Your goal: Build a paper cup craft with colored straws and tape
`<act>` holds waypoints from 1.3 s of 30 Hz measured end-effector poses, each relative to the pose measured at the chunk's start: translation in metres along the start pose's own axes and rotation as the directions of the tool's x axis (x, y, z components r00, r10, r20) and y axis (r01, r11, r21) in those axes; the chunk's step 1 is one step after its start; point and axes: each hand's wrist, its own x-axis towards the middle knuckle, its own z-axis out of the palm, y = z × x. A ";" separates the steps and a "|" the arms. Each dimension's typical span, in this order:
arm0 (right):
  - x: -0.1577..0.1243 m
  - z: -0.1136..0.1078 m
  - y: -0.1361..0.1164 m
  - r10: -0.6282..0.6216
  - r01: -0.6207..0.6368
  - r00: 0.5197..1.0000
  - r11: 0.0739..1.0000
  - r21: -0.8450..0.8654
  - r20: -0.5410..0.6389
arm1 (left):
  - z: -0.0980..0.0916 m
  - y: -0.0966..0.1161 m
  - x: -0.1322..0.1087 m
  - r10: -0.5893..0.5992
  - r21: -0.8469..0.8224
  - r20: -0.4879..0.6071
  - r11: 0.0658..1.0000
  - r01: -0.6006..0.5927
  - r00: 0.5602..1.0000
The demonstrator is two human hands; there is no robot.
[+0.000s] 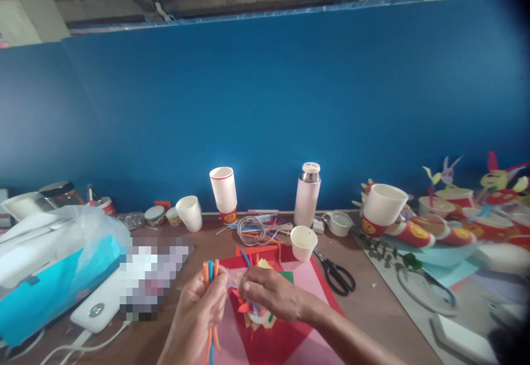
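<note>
My left hand [199, 304] is closed around a small bundle of orange and blue strips [211, 270], held upright with their lower ends hanging below the palm. Close beside it, my right hand [271, 293] has its fingers curled together. A faint see-through piece, possibly tape, shows between the two hands, but what the right fingers grip is unclear. Under the right hand lie colourful paper cut-outs [260, 321] with yellow and red pointed edges, partly hidden. These rest on red paper [269, 348] and pink paper [229, 343].
Black-handled scissors [339, 278] and a small white cup [303, 244] are right of the papers. Behind stand stacked paper cups [223, 191], a flask [307, 196] and a wire coil [251, 231]. Decorated cups [383, 210] crowd the right; a white power bank [95, 310] lies left.
</note>
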 end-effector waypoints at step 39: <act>0.007 0.008 0.000 -0.047 0.071 0.919 0.996 0.047 -0.392 | 0.016 0.004 -0.006 0.044 0.274 -0.118 0.962 -0.010 0.992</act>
